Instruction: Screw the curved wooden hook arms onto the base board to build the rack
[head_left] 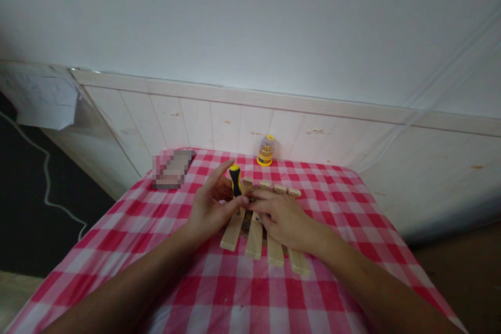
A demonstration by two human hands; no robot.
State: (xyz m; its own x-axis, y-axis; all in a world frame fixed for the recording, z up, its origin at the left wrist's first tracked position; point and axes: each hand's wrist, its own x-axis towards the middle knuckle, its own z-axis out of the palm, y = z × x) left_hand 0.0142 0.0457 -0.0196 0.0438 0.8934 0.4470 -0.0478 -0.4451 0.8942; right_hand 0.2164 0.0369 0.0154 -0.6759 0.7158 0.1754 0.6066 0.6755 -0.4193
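Note:
A screwdriver (235, 181) with a black and yellow handle stands nearly upright over a small wooden slatted piece (255, 237). My left hand (209, 206) is closed around the screwdriver, its index finger raised beside the handle's top and its thumb low near the shaft. My right hand (284, 216) lies across the slats, fingers bent together and pressing on the wood, their tips meeting my left thumb. Several pale slats fan out side by side, with dark screw heads in some of them. The screwdriver's tip is hidden behind my fingers.
A clear, yellow-based bit holder (265, 151) stands at the table's back edge against the white panelled wall (223, 120). A blurred flat object (174, 169) lies at the back left. A red and white checked cloth (219, 292) covers the table. A pale cable (47, 177) hangs at far left.

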